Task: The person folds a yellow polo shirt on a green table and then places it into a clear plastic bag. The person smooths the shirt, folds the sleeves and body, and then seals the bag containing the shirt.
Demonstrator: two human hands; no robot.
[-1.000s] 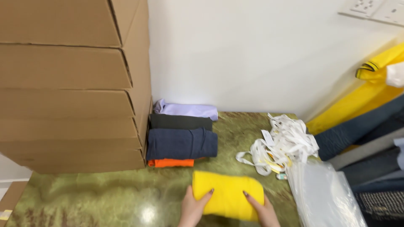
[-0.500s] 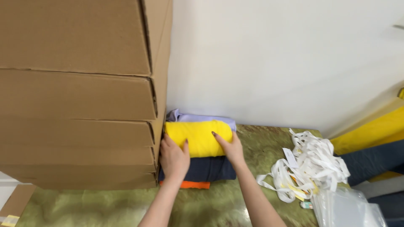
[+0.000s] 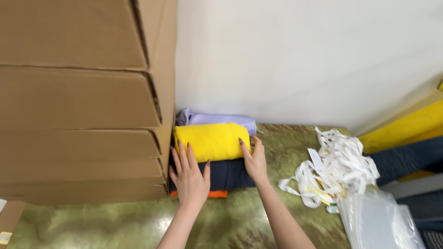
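Yellow fold (image 3: 211, 141) now sits atop the stack at the tabletop's back edge, not out front; my left hand (image 3: 189, 177) and right hand (image 3: 254, 159) press it flat, fingers open, gripping nothing.

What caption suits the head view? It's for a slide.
Both hands, left hand and right hand, press a folded yellow garment onto a clothes stack beside cardboard boxes.

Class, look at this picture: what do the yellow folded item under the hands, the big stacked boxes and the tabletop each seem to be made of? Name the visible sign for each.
Yellow folded garment: soft matte knit fabric, probably cotton; rounded fold, no shine.
Stacked boxes: brown corrugated cardboard; dull surface, creased flap edges.
Tabletop: glossy, green-mottled, stone-like or laminate; it shows reflections.
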